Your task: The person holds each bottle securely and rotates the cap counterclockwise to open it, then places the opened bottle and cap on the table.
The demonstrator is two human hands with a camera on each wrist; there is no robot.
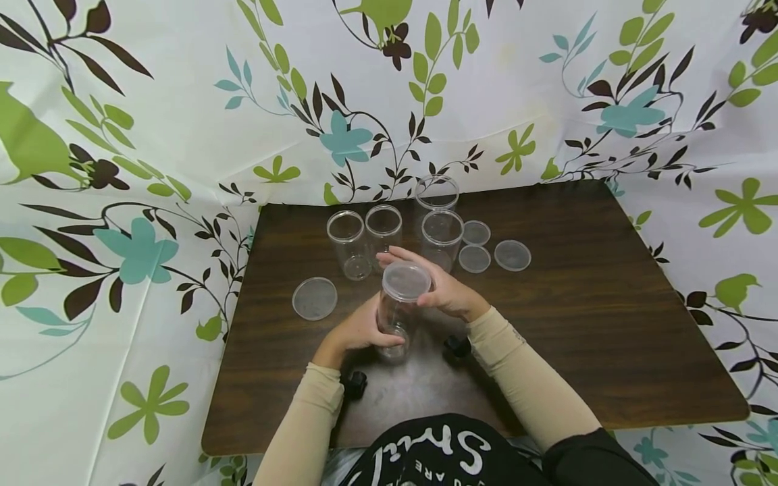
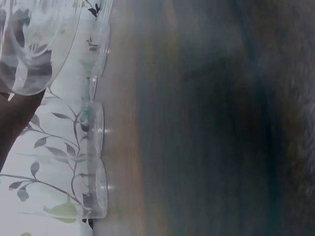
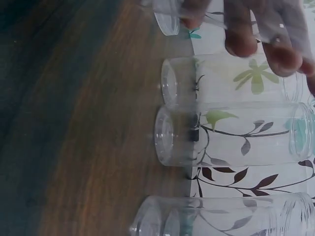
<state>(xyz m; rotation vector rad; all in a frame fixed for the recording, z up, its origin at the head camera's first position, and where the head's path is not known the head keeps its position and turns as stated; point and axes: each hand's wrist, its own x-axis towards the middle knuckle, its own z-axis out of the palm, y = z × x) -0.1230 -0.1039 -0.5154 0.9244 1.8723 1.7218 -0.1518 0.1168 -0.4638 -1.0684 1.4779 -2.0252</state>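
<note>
Gripping clear cylindrical plastic jar [image 1: 395, 317]

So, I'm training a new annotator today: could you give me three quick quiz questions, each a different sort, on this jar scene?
1. True or false: the left hand grips the clear jar.
2. How many open jars stand behind it: A two, B four, C six?
3. Fill in: the right hand presses the ____ onto that jar.

Key: 1 true; 2 B; 3 lid.
</note>
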